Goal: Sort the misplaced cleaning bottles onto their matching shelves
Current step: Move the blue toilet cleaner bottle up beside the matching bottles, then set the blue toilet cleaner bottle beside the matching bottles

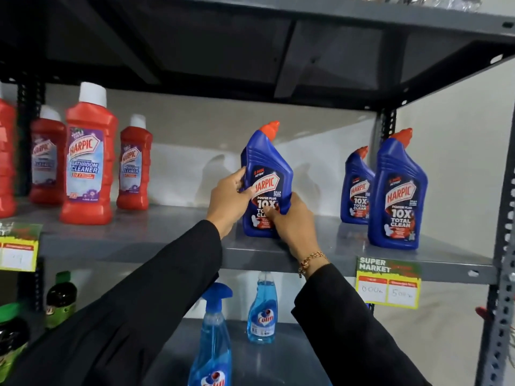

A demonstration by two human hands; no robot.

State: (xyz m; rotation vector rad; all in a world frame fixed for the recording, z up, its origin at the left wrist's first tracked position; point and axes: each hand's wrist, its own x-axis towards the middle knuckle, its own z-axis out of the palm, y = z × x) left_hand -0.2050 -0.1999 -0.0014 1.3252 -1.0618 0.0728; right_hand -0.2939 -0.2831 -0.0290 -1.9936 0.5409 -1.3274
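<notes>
A blue Harpic toilet-cleaner bottle (264, 168) with a red cap stands on the grey middle shelf (172, 240), about in its centre. My left hand (230, 203) grips its left side and my right hand (292, 221) grips its lower right side. Two more blue Harpic bottles stand at the shelf's right end, one in front (398, 190) and one behind (356, 188). Several red Harpic bathroom-cleaner bottles (89, 160) with white caps stand at the left end.
On the shelf below stand two blue Colin spray bottles (214, 338), (262, 310) and, at the left, dark bottles with green caps (61, 299). Price tags (388, 282) hang on the shelf edge. A perforated metal upright (501, 246) bounds the right side.
</notes>
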